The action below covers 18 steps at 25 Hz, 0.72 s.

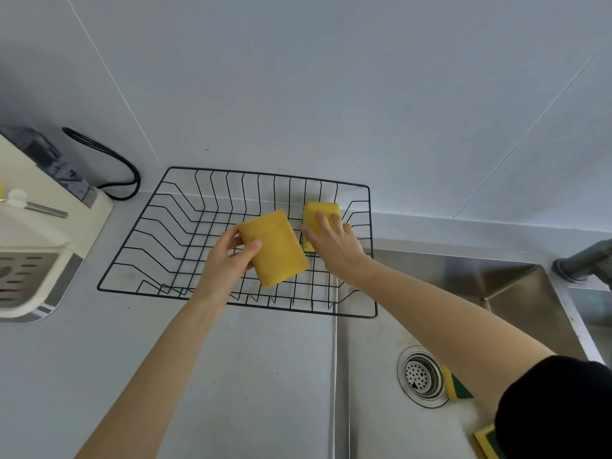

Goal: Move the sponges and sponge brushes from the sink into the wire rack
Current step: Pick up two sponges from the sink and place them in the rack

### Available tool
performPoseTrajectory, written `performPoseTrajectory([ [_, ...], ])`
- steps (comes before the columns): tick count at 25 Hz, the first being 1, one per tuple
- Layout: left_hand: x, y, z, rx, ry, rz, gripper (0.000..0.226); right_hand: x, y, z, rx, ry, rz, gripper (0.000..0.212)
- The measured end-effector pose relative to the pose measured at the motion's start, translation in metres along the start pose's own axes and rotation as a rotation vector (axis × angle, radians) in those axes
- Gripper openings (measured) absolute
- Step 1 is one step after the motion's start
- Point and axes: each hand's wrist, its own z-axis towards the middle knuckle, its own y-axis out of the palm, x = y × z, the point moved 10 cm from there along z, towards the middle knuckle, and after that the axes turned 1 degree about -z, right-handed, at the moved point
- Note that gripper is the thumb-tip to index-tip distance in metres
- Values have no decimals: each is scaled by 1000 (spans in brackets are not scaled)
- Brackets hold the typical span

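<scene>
A black wire rack (159,207) stands on the grey counter against the wall. My left hand (225,260) grips a yellow sponge (276,250) over the rack's middle, thumb on its top face. My right hand (334,243) holds a second yellow sponge (319,210) at the rack's right end, fingers over its top; I cannot tell if this sponge rests on the wires. In the steel sink (516,293), a yellow-and-green sponge (457,387) lies beside the drain (422,376). Another yellow-and-green sponge (486,440) shows at the bottom edge, partly hidden by my black sleeve.
A cream appliance (43,233) with a black cable (109,160) stands at the left of the counter. A grey faucet (583,260) sits at the sink's far right. The white wall rises right behind the rack.
</scene>
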Motion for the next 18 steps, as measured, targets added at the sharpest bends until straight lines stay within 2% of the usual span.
performPoseTrajectory([
  [7, 6, 4, 32, 50, -39, 45, 50, 3, 2, 2, -31, -11, 14, 71],
  [13, 3, 22, 72, 46, -88, 162, 42, 9, -3, 4, -30, -5, 22, 71],
  [16, 0, 34, 86, 26, -80, 237, 41, 14, -4, 8, -1, 24, 72, 77],
  [18, 1, 37, 88, 43, -48, 281, 40, 16, -4, 9, 27, 39, 101, 71],
])
